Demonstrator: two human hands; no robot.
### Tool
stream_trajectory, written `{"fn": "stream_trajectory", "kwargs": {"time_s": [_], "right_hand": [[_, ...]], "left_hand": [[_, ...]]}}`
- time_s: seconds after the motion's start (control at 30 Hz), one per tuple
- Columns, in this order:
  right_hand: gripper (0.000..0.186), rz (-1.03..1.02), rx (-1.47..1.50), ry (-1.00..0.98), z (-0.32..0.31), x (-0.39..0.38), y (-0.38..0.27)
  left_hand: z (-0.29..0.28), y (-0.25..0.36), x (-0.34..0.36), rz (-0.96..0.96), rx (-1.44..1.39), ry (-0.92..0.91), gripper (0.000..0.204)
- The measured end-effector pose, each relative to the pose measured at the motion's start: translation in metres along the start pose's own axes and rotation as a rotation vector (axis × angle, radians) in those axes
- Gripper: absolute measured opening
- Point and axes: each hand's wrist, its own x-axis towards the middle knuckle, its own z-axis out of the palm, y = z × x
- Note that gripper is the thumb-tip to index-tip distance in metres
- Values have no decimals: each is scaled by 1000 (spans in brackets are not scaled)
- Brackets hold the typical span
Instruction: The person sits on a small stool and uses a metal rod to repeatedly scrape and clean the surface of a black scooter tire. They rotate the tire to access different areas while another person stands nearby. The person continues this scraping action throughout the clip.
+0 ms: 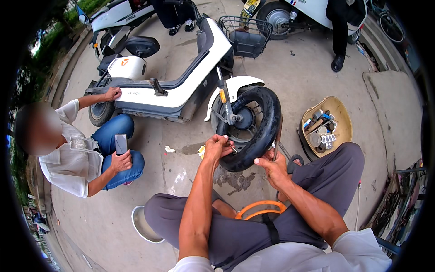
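Observation:
A white electric scooter (pixel 181 99) lies tilted on its side, its front wheel turned toward me. Loose black rubber shows along the inside of the front tire (pixel 267 131). My left hand (pixel 218 148) is closed at the tire's near left edge, fingers pinched; a small shiny bit shows beside them, too small to name. On the right side of the tire, my right hand (pixel 273 168) is closed around a slim brown metal bar (pixel 278 133) that stands up along the tire's outer side.
An open tan container (pixel 346 115) of tools stands right of the wheel. A person (pixel 74 149) crouches at left, holding a phone (pixel 121 144), other hand on the scooter. A round basin (pixel 138 225) sits by my left knee, an orange stool (pixel 258 206) between my legs. More scooters and people stand behind.

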Motion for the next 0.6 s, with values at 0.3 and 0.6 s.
{"fn": "stream_trajectory", "kwargs": {"time_s": [0.3,0.6], "right_hand": [[50,10,-22,-13,-3,2,4],[50,6,-10,-25,3,-3,0]], "left_hand": [[3,-1,2,-1,-5,-6,20],[8,1,6,-8,74,45,25]]}}
